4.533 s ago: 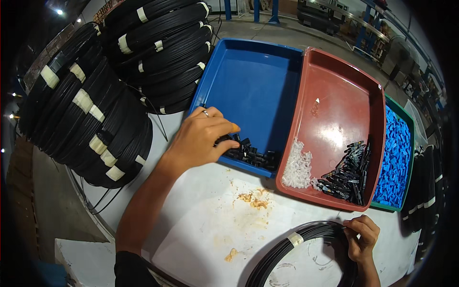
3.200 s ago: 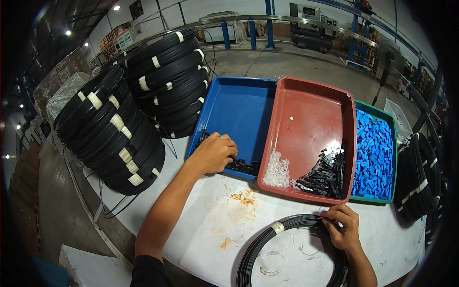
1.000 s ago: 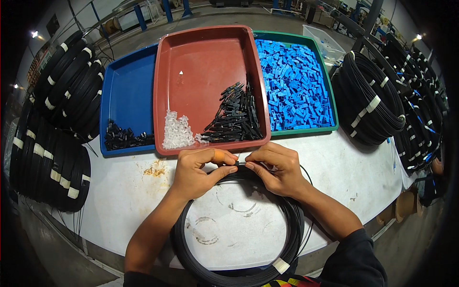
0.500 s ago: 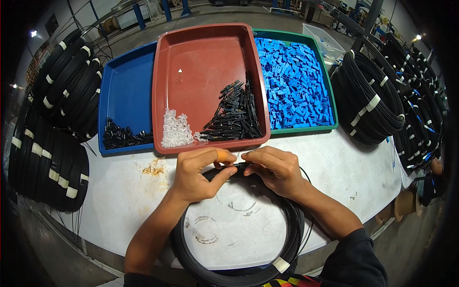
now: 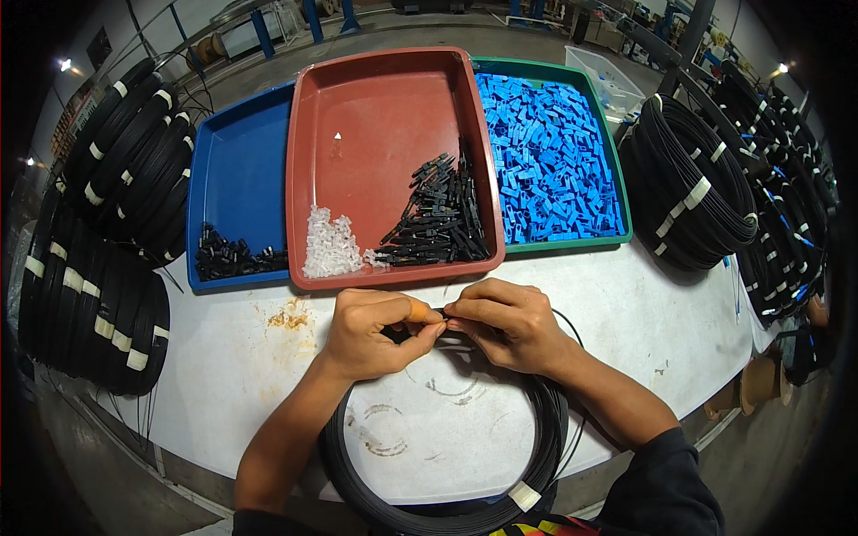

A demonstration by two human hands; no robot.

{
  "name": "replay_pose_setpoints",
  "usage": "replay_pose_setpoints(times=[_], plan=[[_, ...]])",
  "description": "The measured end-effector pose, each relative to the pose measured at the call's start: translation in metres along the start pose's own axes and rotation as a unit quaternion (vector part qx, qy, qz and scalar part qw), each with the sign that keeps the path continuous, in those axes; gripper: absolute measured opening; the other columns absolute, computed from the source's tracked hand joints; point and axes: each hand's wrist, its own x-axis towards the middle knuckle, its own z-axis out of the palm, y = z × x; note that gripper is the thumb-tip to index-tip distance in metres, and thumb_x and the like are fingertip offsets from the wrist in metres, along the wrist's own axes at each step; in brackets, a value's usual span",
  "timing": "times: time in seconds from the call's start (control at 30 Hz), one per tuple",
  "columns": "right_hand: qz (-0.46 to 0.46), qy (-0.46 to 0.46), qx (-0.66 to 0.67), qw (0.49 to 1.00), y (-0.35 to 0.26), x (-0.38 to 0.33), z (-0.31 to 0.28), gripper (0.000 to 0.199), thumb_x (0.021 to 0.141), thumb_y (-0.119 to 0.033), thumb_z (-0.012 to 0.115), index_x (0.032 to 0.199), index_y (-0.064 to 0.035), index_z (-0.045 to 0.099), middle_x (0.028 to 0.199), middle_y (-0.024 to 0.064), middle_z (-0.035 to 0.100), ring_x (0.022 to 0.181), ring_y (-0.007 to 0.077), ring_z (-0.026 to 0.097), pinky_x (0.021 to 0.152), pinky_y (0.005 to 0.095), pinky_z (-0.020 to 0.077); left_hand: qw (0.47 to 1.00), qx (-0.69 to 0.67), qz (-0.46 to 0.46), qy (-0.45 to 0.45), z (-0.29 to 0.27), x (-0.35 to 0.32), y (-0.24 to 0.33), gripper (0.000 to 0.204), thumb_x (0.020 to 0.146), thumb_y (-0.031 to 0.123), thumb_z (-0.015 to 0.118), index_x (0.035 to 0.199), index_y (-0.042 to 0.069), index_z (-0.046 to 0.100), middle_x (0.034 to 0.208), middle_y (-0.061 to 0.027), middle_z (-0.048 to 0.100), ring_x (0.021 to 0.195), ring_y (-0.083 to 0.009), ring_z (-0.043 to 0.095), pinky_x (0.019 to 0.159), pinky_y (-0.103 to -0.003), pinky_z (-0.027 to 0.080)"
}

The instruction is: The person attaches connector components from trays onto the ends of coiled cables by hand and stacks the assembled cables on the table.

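Both hands meet fingertip to fingertip over the far side of a black cable coil (image 5: 556, 420). My left hand (image 5: 371, 330), with an orange wrap on one finger, pinches thumb against forefinger. Directly beside it, my right hand (image 5: 509, 323) is closed in a pinch as well. Between the fingertips a small black piece (image 5: 441, 313) shows only in part; its exact kind is hidden by the fingers. A loose strand of black cable (image 5: 579, 332) arcs out past my right hand and down along the coil. Whitish tape (image 5: 525, 496) binds the coil near me.
Beyond my hands stands a red tray (image 5: 375, 116) with clear plastic bits (image 5: 329, 246) and black connectors (image 5: 438, 219). A blue tray (image 5: 241, 161) holds black pieces; a green tray (image 5: 617, 179) holds blue clips (image 5: 545, 161). Taped cable coils (image 5: 693, 183) are stacked at both sides.
My fingertips have come together, closing the small gap between the hands and covering more of the black piece. The right hand has shifted slightly left.
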Motion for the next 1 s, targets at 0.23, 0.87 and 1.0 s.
replay_pose_setpoints(times=[0.23, 0.87, 1.0], plan=[[-0.011, -0.016, -0.004, 1.0, 0.002, -0.001, 0.0, 0.022, 0.076, -0.003, 0.079, 0.098, -0.0029, 0.074, 0.09, 0.0106, 0.068, 0.073, 0.0266, 0.07, 0.062, 0.0353, 0.0568, 0.999, 0.028, 0.016, -0.014, 0.0, 0.001, 0.001, 0.01, 0.074, 0.0, 0.084, 0.079, 0.0, 0.075, 0.073, -0.0087, 0.075, 0.056, -0.0135, 0.068, 0.05, -0.024, 0.053], [0.02, -0.038, 0.017, 0.999, 0.007, 0.0, 0.0, 0.012, 0.082, -0.007, 0.077, 0.093, -0.0044, 0.073, 0.086, 0.0107, 0.068, 0.07, 0.0282, 0.068, 0.06, 0.0367, 0.0562, 0.966, 0.235, -0.096, -0.047, -0.035, 0.059, -0.066, 0.022, 0.082, 0.007, 0.076, 0.102, -0.003, 0.072, 0.09, -0.0173, 0.073, 0.083, -0.0301, 0.073, 0.076, -0.037, 0.057], [0.037, -0.046, 0.021, 0.998, 0.002, 0.001, -0.003, 0.012, 0.082, -0.008, 0.078, 0.092, -0.0041, 0.074, 0.086, 0.0096, 0.07, 0.07, 0.0264, 0.07, 0.061, 0.0355, 0.0575, 0.959, 0.258, -0.09, -0.068, -0.026, 0.068, -0.073, 0.024, 0.079, 0.005, 0.078, 0.101, -0.001, 0.071, 0.086, -0.0164, 0.072, 0.08, -0.0309, 0.072, 0.073, -0.039, 0.057]])
